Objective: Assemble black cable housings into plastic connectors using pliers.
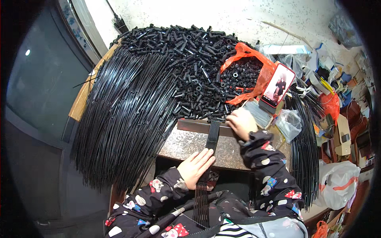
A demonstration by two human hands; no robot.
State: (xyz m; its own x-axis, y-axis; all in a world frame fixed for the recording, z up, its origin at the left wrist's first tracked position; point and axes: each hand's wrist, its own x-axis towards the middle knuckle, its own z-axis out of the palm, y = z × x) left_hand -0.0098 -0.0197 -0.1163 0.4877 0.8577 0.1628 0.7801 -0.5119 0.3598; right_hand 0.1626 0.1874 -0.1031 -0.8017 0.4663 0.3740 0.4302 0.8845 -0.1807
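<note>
A narrow row of thin black rods point(213, 137) runs from the table's edge down over my lap. My left hand point(195, 168) lies flat across these rods, fingers stretched out and close together. Just right of the rods' far ends is my right hand point(243, 122), its fingers curled down at the front of a big heap of short black tubes point(198, 75). What its fingertips pinch, if anything, is hidden. The far ends of the rods rest over a dark straight bar point(190, 125) on the worn table top point(182, 142).
A thick sheaf of long black rods point(123, 119) hangs over the table's left side; another bundle point(305, 158) hangs at right. An open red plastic bag point(264, 75) holds small black parts. Beside it a phone point(278, 85) leans upright, near a clear plastic bag point(289, 123).
</note>
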